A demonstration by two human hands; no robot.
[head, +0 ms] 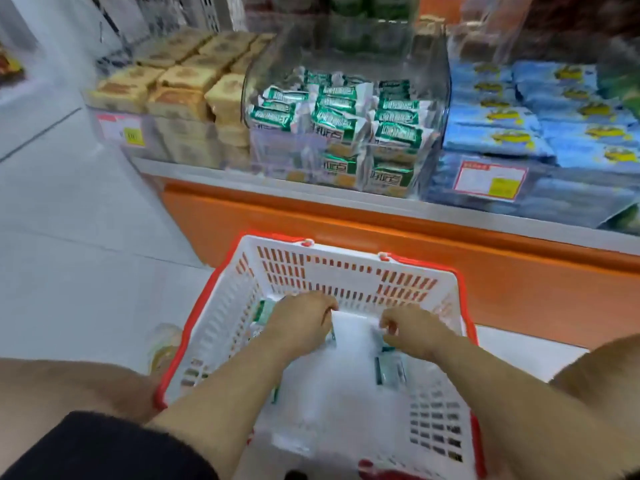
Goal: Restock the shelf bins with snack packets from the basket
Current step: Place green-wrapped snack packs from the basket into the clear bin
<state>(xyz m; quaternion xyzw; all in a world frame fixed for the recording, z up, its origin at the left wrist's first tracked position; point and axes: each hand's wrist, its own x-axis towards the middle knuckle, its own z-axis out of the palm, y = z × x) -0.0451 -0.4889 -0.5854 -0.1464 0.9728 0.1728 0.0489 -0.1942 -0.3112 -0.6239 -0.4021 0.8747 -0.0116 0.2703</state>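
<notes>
Your light is bright, flat, nearly shadowless. Motion blur softens everything; the white bag [346,403] beside your left grip [302,322] is blown out, and the clear bin [434,74] well beyond it glares.

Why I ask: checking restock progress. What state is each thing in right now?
basket: on the floor, holding a white bag and green packets.
left hand: fingers curled on the white bag's top edge.
right hand: fingers curled on the same edge.
middle bin: clear, partly filled with stacked packets.
left bin: full of tan packets.

Pale floor [69,220], apparently tiled; orange shelf base [519,278].
</notes>
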